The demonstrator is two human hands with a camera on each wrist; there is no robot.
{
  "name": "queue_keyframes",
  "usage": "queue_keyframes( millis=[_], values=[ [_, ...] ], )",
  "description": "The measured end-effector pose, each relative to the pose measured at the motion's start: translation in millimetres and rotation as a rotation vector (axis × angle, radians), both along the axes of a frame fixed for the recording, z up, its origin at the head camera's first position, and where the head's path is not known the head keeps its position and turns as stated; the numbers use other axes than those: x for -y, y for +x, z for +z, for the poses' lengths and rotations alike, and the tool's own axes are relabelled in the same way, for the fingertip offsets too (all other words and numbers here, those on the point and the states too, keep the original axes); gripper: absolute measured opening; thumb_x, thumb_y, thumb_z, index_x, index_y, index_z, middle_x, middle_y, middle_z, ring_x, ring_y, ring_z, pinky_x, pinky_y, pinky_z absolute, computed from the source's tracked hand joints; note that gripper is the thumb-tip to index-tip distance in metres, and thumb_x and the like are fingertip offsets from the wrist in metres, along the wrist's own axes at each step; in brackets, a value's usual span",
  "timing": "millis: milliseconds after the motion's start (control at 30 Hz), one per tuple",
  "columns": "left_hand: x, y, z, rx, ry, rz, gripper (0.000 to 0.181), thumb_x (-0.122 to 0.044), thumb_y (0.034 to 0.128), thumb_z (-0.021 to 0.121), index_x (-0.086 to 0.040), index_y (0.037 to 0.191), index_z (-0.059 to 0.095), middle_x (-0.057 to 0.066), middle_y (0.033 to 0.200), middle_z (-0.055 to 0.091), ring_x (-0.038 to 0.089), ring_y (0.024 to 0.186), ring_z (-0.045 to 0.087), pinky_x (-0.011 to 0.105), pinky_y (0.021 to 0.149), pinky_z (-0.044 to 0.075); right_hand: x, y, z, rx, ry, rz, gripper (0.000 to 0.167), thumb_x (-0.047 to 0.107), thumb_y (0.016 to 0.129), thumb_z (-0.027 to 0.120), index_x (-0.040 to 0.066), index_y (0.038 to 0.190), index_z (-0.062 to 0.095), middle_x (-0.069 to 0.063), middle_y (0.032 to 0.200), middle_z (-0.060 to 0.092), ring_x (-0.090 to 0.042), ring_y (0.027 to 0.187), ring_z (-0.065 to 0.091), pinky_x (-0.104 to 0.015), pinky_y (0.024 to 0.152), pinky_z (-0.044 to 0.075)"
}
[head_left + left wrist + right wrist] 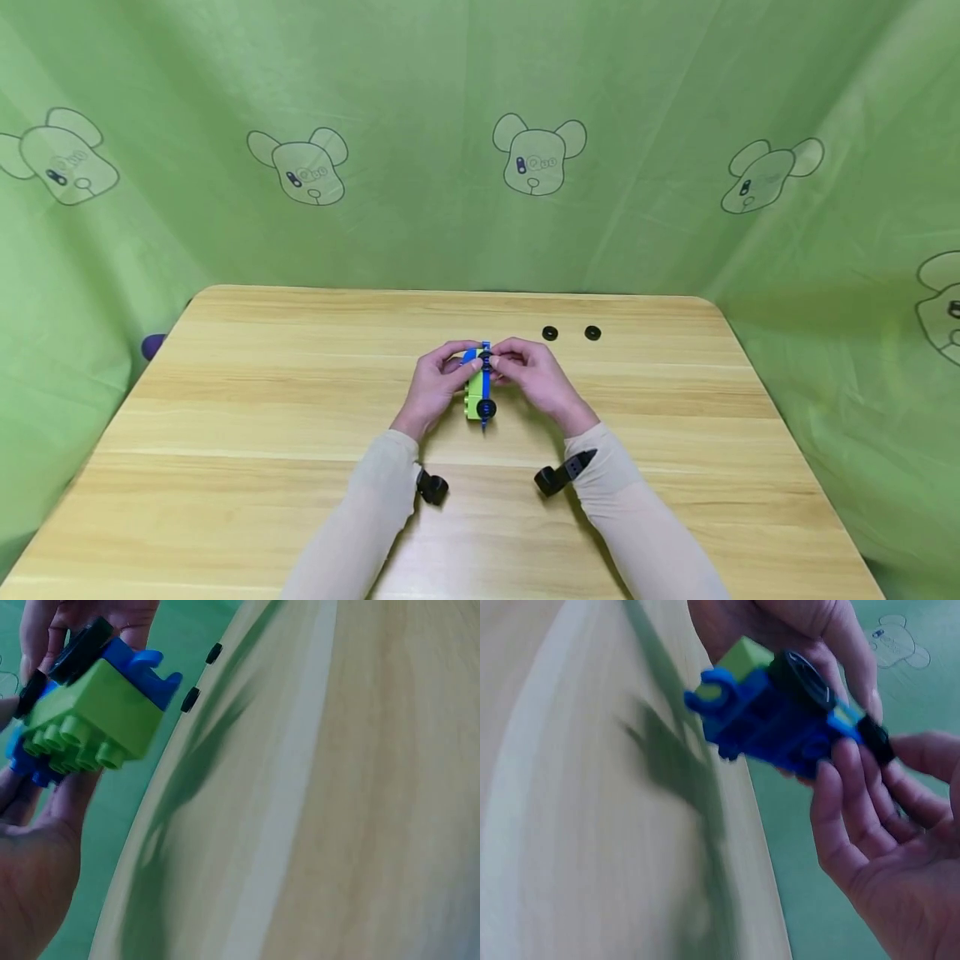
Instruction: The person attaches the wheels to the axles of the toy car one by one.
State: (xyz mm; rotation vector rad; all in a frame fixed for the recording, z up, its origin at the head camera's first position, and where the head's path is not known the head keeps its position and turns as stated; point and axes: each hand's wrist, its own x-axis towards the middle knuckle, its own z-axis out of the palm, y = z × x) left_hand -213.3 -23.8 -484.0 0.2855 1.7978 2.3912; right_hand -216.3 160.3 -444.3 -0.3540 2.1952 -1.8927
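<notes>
A toy car (476,388) with green bricks on a blue base is held above the table (262,417), midway between its left and right edges and nearer the far edge. A blue hook (712,691) juts from its near end, just past a black wheel (486,409). The left hand (437,382) grips the green side, fingers curled round it; the right hand (536,377) has its fingers pinching the end wheel (485,359) at the car's far end. Two loose wheels (550,333) (592,332) lie apart near the table's far edge, right of its middle. Pale sleeves (367,492) carry black wrist cameras (432,487) (564,473). Beyond the far edge hangs a green curtain (420,233) printed with animal heads (534,179), their small forehead lettering not clearly legible. Something purple (152,346) shows past the table's left edge.
</notes>
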Motion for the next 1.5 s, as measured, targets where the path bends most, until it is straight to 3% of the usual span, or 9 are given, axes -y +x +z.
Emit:
queue_keyframes(
  millis=[467, 633, 800, 1133, 1333, 1500],
  values=[
    [5.9, -1.0, 3.0, 0.009, 0.004, -0.065, 0.047, 0.008, 0.0863, 0.063, 0.003, 0.132, 0.057, 0.021, 0.126, 0.06, 0.029, 0.111, 0.062, 0.051, 0.094, 0.05, -4, -2.7, -2.0, 0.017, -0.071, -0.021, 0.024, 0.001, 0.097, 0.058, -0.014, 0.115, 0.058, -0.02, 0.101, 0.064, -0.022, 0.083, 0.066, -0.041, 0.083, 0.057],
    [8.7, -1.2, 2.5, 0.016, 0.008, -0.079, 0.049, 0.007, 0.0855, 0.064, 0.001, 0.134, 0.056, 0.022, 0.129, 0.058, 0.031, 0.109, 0.064, 0.049, 0.095, 0.05, -5, -1.6, -0.2, 0.012, -0.053, -0.025, 0.025, 0.002, 0.097, 0.059, -0.014, 0.115, 0.058, -0.02, 0.103, 0.064, -0.028, 0.087, 0.066, -0.046, 0.087, 0.055],
    [12.5, -1.4, 1.9, 0.037, -0.002, -0.034, 0.05, 0.004, 0.0849, 0.067, -0.003, 0.134, 0.058, 0.025, 0.123, 0.061, 0.031, 0.104, 0.066, 0.039, 0.09, 0.054, -7, 0.9, 1.3, -0.028, 0.028, -0.027, 0.025, 0.004, 0.095, 0.061, -0.01, 0.116, 0.06, -0.019, 0.104, 0.066, -0.038, 0.094, 0.064, -0.048, 0.089, 0.054],
    [14.6, -5.1, 2.9, 0.032, 0.031, 0.052, 0.05, 0.006, 0.0847, 0.071, -0.004, 0.131, 0.057, 0.022, 0.13, 0.057, 0.03, 0.105, 0.066, 0.037, 0.089, 0.054, -14, 11.2, 3.2, -0.134, 0.221, 0.014, 0.028, 0.014, 0.094, 0.065, -0.001, 0.118, 0.063, -0.011, 0.109, 0.066, -0.026, 0.097, 0.062, -0.041, 0.087, 0.052],
    [14.6, -6.0, 5.9, 0.024, 0.067, 0.13, 0.05, 0.009, 0.0838, 0.071, -0.001, 0.13, 0.055, 0.012, 0.14, 0.048, 0.03, 0.105, 0.066, 0.035, 0.086, 0.056, -15, 15.8, 0.7, -0.165, 0.174, 0.072, 0.035, 0.007, 0.092, 0.068, -0.004, 0.123, 0.059, -0.016, 0.117, 0.064, -0.03, 0.107, 0.06, -0.044, 0.094, 0.05],
    [14.1, -5.2, 7.2, 0.031, 0.133, 0.146, 0.05, 0.013, 0.0832, 0.069, 0.001, 0.129, 0.052, 0.011, 0.14, 0.049, 0.032, 0.111, 0.062, 0.034, 0.086, 0.056, -14, 17.8, -3.0, -0.169, 0.133, 0.095, 0.046, 0.004, 0.087, 0.073, -0.005, 0.129, 0.055, -0.019, 0.119, 0.062, -0.033, 0.11, 0.059, -0.046, 0.094, 0.051]
  ],
)
